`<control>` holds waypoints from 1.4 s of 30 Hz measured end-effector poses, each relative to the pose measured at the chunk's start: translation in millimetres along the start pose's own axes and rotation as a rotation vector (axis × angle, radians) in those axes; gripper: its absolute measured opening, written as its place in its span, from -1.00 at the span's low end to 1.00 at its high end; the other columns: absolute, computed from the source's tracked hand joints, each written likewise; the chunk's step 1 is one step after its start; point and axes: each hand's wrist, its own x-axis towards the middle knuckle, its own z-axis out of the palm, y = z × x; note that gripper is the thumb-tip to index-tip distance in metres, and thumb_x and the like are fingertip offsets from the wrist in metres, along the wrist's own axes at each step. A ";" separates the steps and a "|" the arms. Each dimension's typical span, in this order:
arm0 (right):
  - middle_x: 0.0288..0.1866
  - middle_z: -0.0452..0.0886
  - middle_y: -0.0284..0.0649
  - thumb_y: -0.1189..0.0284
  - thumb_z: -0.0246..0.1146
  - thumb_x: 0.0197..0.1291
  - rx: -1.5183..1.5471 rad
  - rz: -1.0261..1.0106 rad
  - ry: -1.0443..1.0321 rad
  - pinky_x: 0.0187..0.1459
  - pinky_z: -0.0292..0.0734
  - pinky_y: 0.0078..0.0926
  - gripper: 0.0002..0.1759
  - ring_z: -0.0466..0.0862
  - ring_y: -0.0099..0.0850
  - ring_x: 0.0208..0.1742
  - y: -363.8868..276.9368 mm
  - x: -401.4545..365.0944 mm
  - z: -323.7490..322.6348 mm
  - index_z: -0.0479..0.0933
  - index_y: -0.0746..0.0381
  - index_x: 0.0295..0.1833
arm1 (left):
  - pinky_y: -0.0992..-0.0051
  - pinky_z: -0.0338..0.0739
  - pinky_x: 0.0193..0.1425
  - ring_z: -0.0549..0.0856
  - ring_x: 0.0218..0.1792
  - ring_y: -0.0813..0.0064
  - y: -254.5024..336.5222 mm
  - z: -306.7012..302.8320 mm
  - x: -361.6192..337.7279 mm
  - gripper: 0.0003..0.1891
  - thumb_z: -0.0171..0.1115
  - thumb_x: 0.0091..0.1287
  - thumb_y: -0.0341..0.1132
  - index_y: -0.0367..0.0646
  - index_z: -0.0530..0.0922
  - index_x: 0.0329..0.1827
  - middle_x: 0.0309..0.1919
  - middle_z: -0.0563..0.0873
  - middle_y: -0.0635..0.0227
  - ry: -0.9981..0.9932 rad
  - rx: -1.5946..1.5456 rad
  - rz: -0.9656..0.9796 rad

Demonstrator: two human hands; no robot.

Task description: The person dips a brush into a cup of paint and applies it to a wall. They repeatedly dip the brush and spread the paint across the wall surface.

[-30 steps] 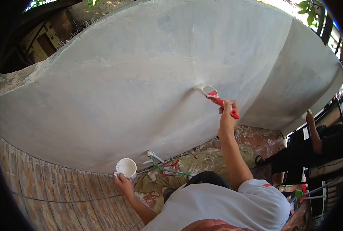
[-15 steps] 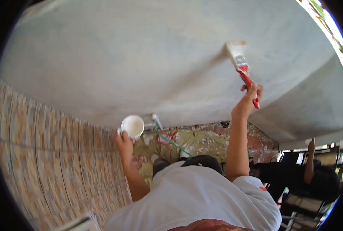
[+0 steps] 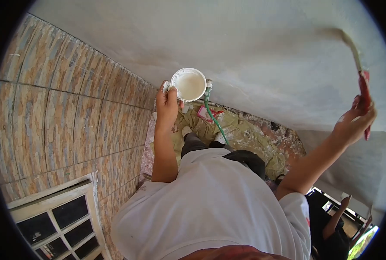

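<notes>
My left hand (image 3: 168, 106) grips a white cup (image 3: 189, 85) by its left side, with pale paint inside. Paint smears mark the cup and my fingers. At the right, my right hand (image 3: 355, 120) is wrapped round the red handle of a paintbrush (image 3: 364, 89). The brush's bristles point up and touch or nearly touch the grey-white wall (image 3: 262, 56); their tip is bent to the left. A dark, shadowy streak runs leftward from the tip.
A green hose (image 3: 213, 117) hangs from a tap (image 3: 209, 83) beside the cup. A paint-spattered cloth (image 3: 240, 134) covers floor below, with a pink-and-white item (image 3: 205, 113) on it. Stone-look tiles (image 3: 63, 117) and a window (image 3: 63, 221) are left. Another person (image 3: 331, 229) is lower right.
The view has turned. My left hand and the cup appear higher and further right. My right hand with the brush is further right, and the window has come into view.
</notes>
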 end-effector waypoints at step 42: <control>-0.52 0.35 -0.41 0.36 0.13 0.22 -0.062 0.330 0.143 -0.35 0.19 -0.61 -0.76 0.38 -0.61 -0.46 57.8 -18.4 -67.2 0.26 0.14 -0.45 | 0.69 0.25 -0.62 0.40 -0.57 0.71 -39.4 -33.2 5.7 -0.78 -0.04 0.34 -0.28 -0.22 0.41 -0.09 -0.41 0.54 0.39 0.250 0.062 -0.033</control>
